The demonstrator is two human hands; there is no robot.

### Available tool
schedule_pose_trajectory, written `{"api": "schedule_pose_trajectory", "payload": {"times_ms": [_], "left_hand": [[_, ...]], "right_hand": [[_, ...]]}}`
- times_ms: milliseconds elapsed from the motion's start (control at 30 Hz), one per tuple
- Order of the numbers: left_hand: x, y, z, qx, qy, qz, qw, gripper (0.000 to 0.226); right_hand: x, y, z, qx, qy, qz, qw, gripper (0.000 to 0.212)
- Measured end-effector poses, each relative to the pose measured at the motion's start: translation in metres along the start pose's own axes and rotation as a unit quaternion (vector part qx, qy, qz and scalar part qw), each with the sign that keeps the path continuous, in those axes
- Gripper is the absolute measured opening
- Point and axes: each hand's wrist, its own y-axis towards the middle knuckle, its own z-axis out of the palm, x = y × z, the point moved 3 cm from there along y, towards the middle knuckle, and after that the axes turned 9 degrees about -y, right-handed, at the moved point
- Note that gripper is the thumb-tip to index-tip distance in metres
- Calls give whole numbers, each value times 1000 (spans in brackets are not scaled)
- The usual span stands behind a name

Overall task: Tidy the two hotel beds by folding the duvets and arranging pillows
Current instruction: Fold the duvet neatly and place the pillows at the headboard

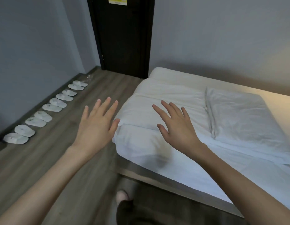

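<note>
Now both hands are hovering with fingers [107, 104] spread wide, holding nothing. The left hand [97, 125] is hanging over the floor [63, 159] just beside the bed [222, 181]. The right hand [175, 125] is hanging over the folded duvet [157, 98]. The duvet is lying on the bed, next to a pillow [241, 117].

The low bed [198, 181] fills the view from 2 to 4 o'clock, its white sheet bare along the near edge. On it lies a folded white duvet [173, 93] at the corner toward 12 o'clock, with a pillow [241, 116] just beside it at 3 o'clock. The wooden floor [43, 159] at 9 o'clock carries white slippers [51, 108] in a row along the wall, from 9 up toward 11 o'clock, with a clear plastic wrapper [89, 77] past the far end.
</note>
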Motion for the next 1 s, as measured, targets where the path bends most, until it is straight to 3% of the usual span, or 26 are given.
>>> {"api": "schedule_pose_trajectory", "payload": {"times_ms": [633,833,1000], "left_hand": [[300,284,-51,49,40,83,994,61],[409,364,-41,66,10,143,988,59],[473,436,-47,128,6,200,971,58]], "right_hand": [[173,379,96,-28,-72,19,997,62],[226,457,147,-12,-99,80,992,63],[263,520,159,-2,-113,163,980,62]]}}
